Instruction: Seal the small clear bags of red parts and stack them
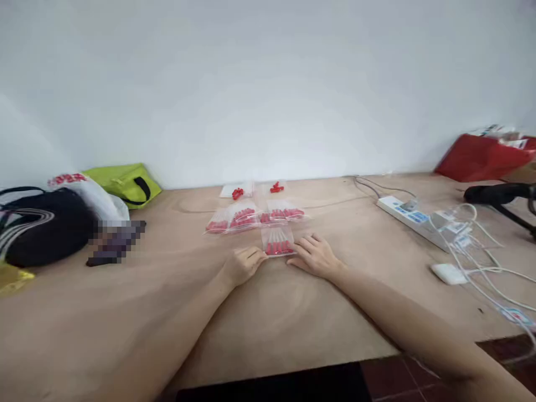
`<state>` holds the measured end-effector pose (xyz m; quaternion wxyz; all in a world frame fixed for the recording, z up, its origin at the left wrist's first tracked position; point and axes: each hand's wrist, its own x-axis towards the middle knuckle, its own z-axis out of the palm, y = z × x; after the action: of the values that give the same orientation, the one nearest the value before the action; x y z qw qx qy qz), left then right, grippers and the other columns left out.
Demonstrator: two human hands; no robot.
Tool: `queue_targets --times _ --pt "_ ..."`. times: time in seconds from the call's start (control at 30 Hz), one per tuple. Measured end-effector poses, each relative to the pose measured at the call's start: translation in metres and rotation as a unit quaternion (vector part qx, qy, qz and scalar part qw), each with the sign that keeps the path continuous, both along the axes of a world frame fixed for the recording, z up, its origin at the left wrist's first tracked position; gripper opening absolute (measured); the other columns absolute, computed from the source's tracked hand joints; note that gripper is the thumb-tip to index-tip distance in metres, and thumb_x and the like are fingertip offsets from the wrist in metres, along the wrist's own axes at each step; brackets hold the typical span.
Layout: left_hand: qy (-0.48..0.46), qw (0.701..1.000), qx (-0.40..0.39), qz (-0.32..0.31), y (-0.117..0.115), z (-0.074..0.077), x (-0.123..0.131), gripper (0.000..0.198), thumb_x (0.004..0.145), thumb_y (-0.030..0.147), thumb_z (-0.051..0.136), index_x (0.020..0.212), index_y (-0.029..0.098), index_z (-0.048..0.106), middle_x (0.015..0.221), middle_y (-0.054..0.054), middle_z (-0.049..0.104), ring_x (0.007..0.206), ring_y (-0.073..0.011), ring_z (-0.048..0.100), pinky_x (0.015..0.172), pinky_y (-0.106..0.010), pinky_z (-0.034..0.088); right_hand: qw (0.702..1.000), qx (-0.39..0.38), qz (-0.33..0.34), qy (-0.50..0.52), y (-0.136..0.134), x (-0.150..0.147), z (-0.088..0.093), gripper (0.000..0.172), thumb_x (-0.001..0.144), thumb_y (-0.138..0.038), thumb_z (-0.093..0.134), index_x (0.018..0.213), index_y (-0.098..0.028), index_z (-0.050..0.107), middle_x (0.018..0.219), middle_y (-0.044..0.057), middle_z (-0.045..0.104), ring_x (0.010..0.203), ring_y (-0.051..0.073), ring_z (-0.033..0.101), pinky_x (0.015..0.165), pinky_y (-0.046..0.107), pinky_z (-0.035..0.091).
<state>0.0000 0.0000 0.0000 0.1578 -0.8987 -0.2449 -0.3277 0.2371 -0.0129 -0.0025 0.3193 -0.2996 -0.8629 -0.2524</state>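
Running along a pale wall (268,100): light-brown table (167,312), faint marks on top, dark red tiled floor (402,379) past the front edge.

Left end: yellow item (14,279), black bag (50,229) with pale cords, white plastic bag (103,201) with red print, then dark item (113,245), partly pixelated. Lime-green bag (125,184), black strap, at back edge against wall.

Middle: left hand (246,263), fingers pinching the near left corner of the small clear bag (278,245). That bag lies flat, mid-table, nearest the front edge of all the clear bags; see-through, creased, row of small red pieces along its near side. Other clear bags (245,215) with red pieces sit just behind, two smaller red clusters (277,188) nearer the back edge. Right hand (314,255) at the near right corner, fingers slightly spread; can't tell if gripping or pressing.

Right end: white power strip (412,218), plugs, tangled white cables (489,271), white adapter (449,273). Red bag (473,159) at back right corner, black stand-like item (496,194) just in front.
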Motion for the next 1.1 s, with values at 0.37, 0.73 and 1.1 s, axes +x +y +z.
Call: queue_targets --times 0.37,0.73,1.1 --pt "-0.014 0.989 -0.148 0.027 0.002 0.000 -0.005 0.022 0.084 0.025 0.044 0.101 0.016 0.056 0.102 -0.006 0.061 0.096 -0.0154 0.057 0.084 -0.030 0.048 0.983 -0.171 0.050 0.042 -0.013 0.058 -0.009 0.021 0.088 -0.018 0.037 0.080 -0.021 0.057 0.093 0.003 0.060 0.067 0.010 0.056 0.058 0.022 0.039" --pt "-0.002 0.967 -0.242 0.078 0.004 -0.001 -0.004 0.028 0.085 0.028 0.041 0.108 0.018 0.054 0.109 -0.005 0.059 0.104 -0.0170 0.053 0.089 -0.033 0.046 0.955 -0.177 -0.190 0.144 0.043 0.133 -0.030 0.015 0.079 -0.018 0.037 0.074 -0.020 0.051 0.089 0.009 0.060 0.075 0.020 0.058 0.061 0.028 0.044" --pt "-0.006 0.958 -0.275 0.077 0.004 0.000 -0.005 0.029 0.084 0.028 0.042 0.108 0.018 0.055 0.109 -0.005 0.059 0.106 -0.0178 0.052 0.091 -0.033 0.044 0.957 -0.172 -0.148 0.180 0.080 0.107 -0.024 0.030 0.071 -0.043 0.056 0.085 -0.017 0.055 0.088 0.009 0.050 0.075 0.020 0.053 0.066 0.030 0.044"
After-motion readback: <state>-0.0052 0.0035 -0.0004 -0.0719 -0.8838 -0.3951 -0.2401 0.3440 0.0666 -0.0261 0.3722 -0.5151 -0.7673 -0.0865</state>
